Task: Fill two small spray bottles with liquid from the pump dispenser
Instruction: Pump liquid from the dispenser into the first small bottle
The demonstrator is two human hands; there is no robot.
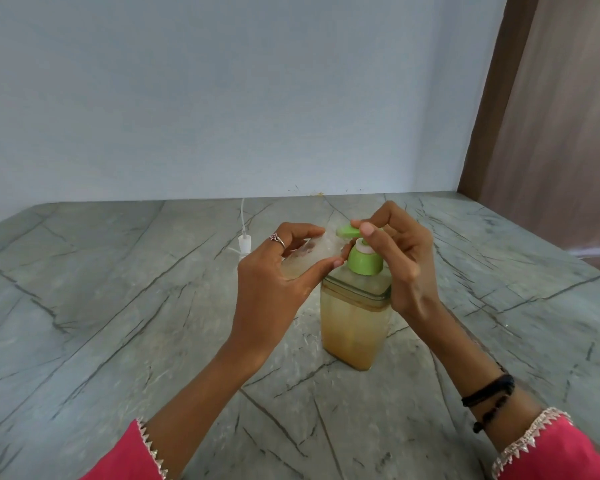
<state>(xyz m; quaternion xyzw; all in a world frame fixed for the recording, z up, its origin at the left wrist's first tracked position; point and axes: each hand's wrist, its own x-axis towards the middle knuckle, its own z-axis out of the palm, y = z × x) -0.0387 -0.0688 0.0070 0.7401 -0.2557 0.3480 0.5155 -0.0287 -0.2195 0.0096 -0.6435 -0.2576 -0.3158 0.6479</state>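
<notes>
grey veined stone counter (118,323) fills lower view; pale blue wall (222,91) behind, brown wood panel (541,126) at far right. white spray cap with dip tube (244,241) lies on counter near wall, left of hands. left hand (274,282), ring on finger, curled round small clear spray bottle (309,252), bottle tilted, mouth at nozzle. pump dispenser (355,317), green pump head (349,232), amber liquid, upright on counter at centre. right hand (402,258) fingertips press pump head, fingers bent. pink sleeves at bottom edge.
</notes>
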